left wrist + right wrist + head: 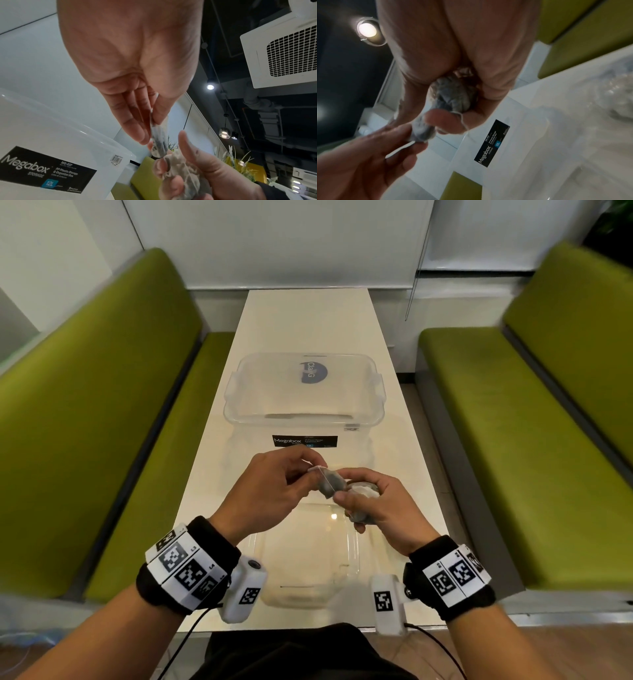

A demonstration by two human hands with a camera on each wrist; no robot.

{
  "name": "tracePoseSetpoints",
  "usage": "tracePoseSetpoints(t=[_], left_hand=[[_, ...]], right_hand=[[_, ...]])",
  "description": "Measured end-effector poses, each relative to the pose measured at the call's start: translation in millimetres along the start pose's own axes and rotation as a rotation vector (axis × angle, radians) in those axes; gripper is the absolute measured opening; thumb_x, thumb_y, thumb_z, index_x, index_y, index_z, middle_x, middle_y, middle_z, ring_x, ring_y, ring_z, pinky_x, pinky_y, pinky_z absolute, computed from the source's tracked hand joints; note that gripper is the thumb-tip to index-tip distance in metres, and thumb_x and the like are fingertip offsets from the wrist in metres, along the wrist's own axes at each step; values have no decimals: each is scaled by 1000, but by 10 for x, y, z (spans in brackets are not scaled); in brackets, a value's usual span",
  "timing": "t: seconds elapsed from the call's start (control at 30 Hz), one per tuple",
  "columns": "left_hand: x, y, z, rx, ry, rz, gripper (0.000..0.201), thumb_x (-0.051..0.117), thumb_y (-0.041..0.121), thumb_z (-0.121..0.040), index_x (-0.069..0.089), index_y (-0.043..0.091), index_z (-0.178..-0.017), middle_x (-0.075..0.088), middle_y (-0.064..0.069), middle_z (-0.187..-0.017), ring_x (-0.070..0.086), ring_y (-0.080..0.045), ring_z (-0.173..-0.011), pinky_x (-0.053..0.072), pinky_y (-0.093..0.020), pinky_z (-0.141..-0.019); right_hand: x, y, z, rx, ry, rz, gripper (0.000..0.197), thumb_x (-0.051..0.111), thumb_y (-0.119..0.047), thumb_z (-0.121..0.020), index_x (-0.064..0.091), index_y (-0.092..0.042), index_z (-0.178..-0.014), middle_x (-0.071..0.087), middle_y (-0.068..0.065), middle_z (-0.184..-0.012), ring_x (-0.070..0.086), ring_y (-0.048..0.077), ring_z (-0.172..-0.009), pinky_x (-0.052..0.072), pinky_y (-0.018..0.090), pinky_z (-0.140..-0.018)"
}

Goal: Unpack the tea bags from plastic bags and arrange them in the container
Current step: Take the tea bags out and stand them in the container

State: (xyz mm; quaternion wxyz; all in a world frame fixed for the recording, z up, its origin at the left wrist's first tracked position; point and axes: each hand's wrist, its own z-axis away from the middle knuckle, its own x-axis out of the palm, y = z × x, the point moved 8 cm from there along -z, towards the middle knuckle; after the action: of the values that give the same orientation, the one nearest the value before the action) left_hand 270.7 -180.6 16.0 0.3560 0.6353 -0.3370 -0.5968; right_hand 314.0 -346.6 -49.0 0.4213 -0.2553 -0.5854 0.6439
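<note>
A grey tea bag (328, 481) hangs between my two hands above the table, in front of the clear Megabox container (373, 405). My left hand (313, 470) pinches its top edge between thumb and fingers, as the left wrist view shows on the tea bag (159, 139). My right hand (344, 496) grips a crumpled bundle of tea bags (363, 489) in its palm, and its thumb and forefinger touch the lower end of the pinched bag. In the right wrist view the bundle (453, 94) sits in the curled fingers, with a loose string hanging from it. The container looks empty inside.
A clear lid (308, 546) lies flat on the white table (212, 460) under my hands. Crumpled clear plastic (607, 94) lies to the right of the container's front. Green benches (102, 422) flank the table on both sides.
</note>
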Motion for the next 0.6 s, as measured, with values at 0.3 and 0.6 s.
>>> tracePoseSetpoints(t=[0.3,0.6], left_hand=[[30,29,-75,-29,18,-16,9,71,32,-94,76,24,-93,76,9,-83,71,-9,-76,62,-33,-69],[74,72,-96,-57,-44,-97,7,72,22,-94,77,24,-98,76,11,-80,71,-5,-69,59,-23,-72]], right_hand=[[-151,1,-14,-119,113,154,15,87,-10,-78,78,-11,-89,67,6,-74,52,18,-56,47,31,-50],[-195,150,-68,-78,67,113,20,86,-13,-81,78,-12,-99,66,3,-74,53,18,-57,46,30,-49]])
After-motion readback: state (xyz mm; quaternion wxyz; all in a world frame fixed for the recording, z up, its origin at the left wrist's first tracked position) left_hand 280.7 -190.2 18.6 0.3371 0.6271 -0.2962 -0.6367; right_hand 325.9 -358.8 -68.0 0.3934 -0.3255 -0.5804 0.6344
